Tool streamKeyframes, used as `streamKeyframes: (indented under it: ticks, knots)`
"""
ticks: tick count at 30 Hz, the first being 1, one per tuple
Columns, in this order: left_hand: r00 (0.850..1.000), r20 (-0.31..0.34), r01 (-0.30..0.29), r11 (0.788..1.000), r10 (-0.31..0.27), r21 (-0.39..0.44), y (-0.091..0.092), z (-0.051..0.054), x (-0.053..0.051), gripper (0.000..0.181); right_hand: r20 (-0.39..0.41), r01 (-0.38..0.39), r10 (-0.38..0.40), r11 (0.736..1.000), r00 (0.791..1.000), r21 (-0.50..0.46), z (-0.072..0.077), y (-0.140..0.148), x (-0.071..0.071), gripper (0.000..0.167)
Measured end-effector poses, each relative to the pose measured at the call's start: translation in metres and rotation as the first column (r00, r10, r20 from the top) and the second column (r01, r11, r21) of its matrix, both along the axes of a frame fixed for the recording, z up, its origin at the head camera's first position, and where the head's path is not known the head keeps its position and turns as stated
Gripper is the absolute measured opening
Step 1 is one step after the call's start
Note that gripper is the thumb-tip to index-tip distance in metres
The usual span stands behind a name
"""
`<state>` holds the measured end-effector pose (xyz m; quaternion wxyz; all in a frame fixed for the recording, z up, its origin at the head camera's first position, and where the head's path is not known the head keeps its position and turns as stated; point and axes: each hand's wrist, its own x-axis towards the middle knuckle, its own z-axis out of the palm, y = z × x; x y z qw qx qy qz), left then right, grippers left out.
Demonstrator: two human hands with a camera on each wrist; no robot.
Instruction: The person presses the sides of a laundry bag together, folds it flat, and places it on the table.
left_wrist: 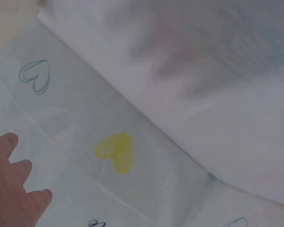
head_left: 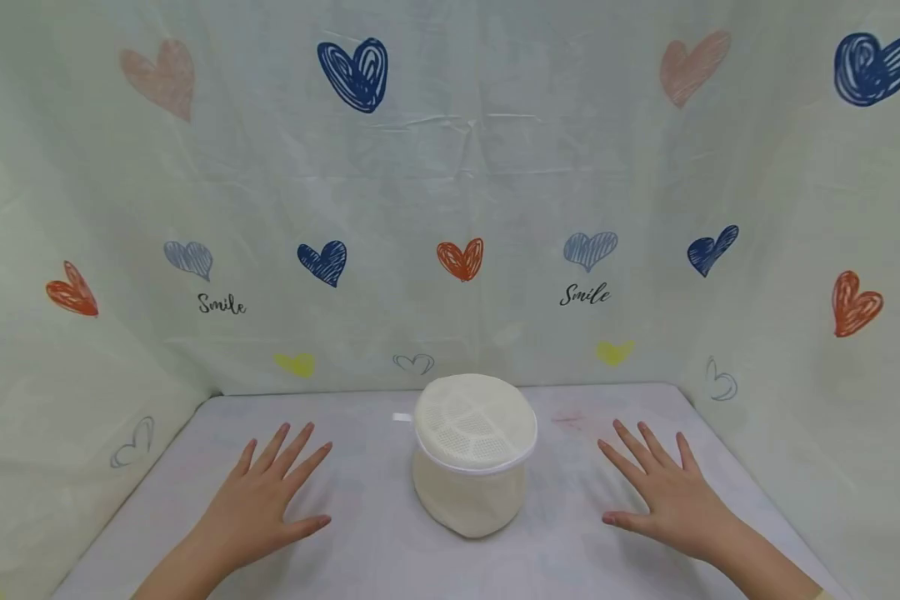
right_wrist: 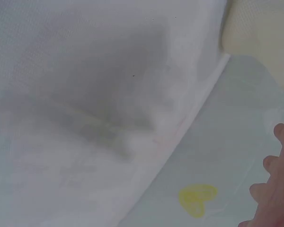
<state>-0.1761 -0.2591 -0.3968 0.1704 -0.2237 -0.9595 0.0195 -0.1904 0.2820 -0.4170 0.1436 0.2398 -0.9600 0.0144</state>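
A cream, drum-shaped fabric bag with a mesh top and white piping stands in the middle of the table; a small white tag sticks out on its left. To its left, the left hand hovers with fingers spread, holding nothing. On the other side, the right hand is held the same way, apart from the bag. The left wrist view catches fingertips of the left hand at its left edge. In the right wrist view, part of the bag appears at the top right, above the right hand.
The white table carries shadows under both hands. Behind it and along both sides hangs a pale curtain printed with coloured hearts and "Smile" lettering. A faint reddish mark lies right of the bag.
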Motion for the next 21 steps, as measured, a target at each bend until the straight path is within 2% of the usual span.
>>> streamKeyframes:
  ticks: [4, 10, 14, 21]
  knots:
    - [1.0, -0.024, 0.009, 1.0, -0.009, -0.02, 0.001, 0.003, -0.002, 0.083, -0.02, -0.013, 0.013, 1.0, 1.0, 0.017, 0.001, -0.001, -0.002, 0.089]
    - [1.0, -0.006, -0.005, 1.0, 0.004, -0.02, 0.007, 0.011, -0.004, 0.083, -0.053, -0.029, 0.031, 0.999, 0.998, 0.025, 0.006, -0.006, -0.007, 0.09]
    - [1.0, 0.01, 0.009, 1.0, -0.009, -0.01, 0.014, 0.014, -0.005, 0.082, -0.053, -0.041, 0.042, 0.999, 0.998, 0.019, 0.01, -0.01, -0.012, 0.09]
    - [1.0, -0.005, 0.026, 0.999, -0.026, -0.037, 0.024, 0.024, -0.013, 0.084, -0.072, -0.059, 0.06, 0.998, 0.996, 0.016, 0.019, -0.018, -0.017, 0.091]
